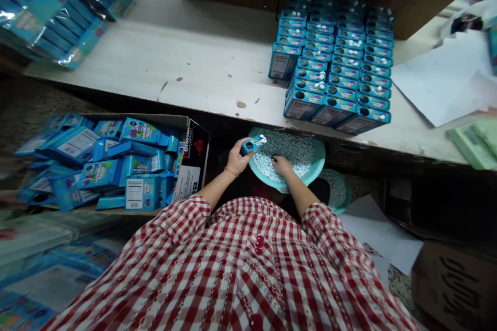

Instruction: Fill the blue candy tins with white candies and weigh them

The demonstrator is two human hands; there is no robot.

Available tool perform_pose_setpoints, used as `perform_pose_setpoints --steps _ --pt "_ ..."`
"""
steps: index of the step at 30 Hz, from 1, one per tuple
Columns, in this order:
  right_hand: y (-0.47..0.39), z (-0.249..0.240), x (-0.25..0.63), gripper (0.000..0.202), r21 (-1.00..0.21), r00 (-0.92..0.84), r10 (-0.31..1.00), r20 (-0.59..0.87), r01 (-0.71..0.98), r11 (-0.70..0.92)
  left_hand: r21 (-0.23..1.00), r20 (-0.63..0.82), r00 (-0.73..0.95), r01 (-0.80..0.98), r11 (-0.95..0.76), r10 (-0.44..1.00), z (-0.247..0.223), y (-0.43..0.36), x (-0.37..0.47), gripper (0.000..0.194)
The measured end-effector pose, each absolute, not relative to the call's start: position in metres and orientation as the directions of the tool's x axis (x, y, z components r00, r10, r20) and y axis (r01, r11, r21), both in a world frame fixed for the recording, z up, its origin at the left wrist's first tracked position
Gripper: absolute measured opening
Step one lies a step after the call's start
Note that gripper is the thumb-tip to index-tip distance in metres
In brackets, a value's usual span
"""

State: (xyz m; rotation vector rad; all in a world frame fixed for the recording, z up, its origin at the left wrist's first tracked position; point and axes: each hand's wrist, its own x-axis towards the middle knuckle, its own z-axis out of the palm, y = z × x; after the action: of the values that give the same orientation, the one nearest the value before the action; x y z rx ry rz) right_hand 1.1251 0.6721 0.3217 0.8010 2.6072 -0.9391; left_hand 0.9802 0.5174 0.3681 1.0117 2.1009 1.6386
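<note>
My left hand (236, 159) is closed around a small blue candy box (252, 145) with a dark round hole in its top and white candies at its far end. The box is held over the left side of a turquoise basin (319, 158). Small white candies (289, 145) fill much of that basin. My right hand (282, 165) reaches down into them, its fingertips dark and partly buried, so what they grip, if anything, is hidden.
Blue boxes stand in packed rows (341, 72) on the white table (194, 57). At left, a carton (190, 160) holds jumbled blue boxes (99, 173). Wrapped packs (50, 15) lie at the upper left. A second basin (341, 207), paper sheets (446, 77) and a brown carton (450, 289) are at right.
</note>
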Motion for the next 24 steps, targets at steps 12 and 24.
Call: perform_pose_setpoints --steps 12,24 --pt "0.707 0.390 1.167 0.044 -0.773 -0.837 0.391 -0.382 0.522 0.360 0.928 0.216 -0.747 0.357 0.104 0.629 0.369 0.521 0.977 0.039" --pt "0.681 0.530 1.135 0.032 -0.093 -0.808 0.411 -0.422 0.490 0.867 0.865 0.285 -0.576 0.499 0.053 0.766 0.367 0.548 1.007 0.040"
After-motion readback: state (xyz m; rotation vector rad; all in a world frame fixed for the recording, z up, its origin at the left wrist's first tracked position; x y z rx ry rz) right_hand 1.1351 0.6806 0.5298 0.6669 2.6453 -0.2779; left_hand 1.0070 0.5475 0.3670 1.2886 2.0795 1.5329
